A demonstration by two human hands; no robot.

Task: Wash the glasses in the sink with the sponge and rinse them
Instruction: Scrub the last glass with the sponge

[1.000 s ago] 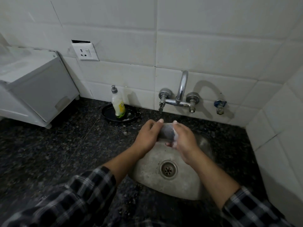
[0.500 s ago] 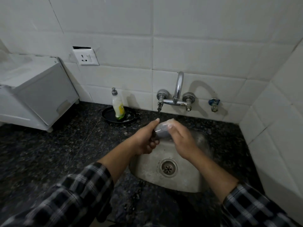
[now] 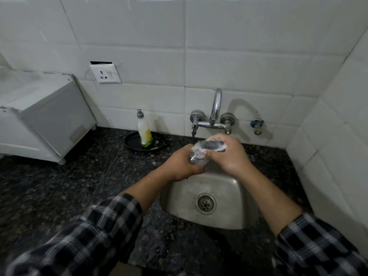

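- White foam clings to the glass, which you hold tilted between both hands. It hangs over the far left rim of the sink, just below the small left spout.
- Your left hand is curled round the glass's lower end. Your right hand is wrapped over the upper end, fingers closed on it.
- The sponge does not plainly show. It may sit under your right fingers, but that cannot be told.
- A second ago your left fingers lay straight along the glass, and it lay nearly level between your hands. Since then the left hand has closed on the base and the glass has tipped, upper end toward the far right. The right hand has come further over it.
- That reads as scrubbing under way, with the glass being turned, rather than a rinse. Foam is still on it, and whether water runs from the spout is unclear.
- By that judgement, this glass has yet to be rinsed.
- Soapy glass is likely to slip, so keep the base grip firm above the steel basin and its drain.
- Farther out, the curved tap stands on the tiled wall, with a blue valve to its right.
- Left of the sink, a soap bottle stands in a black dish on the dark speckled counter. A white appliance sits at far left.
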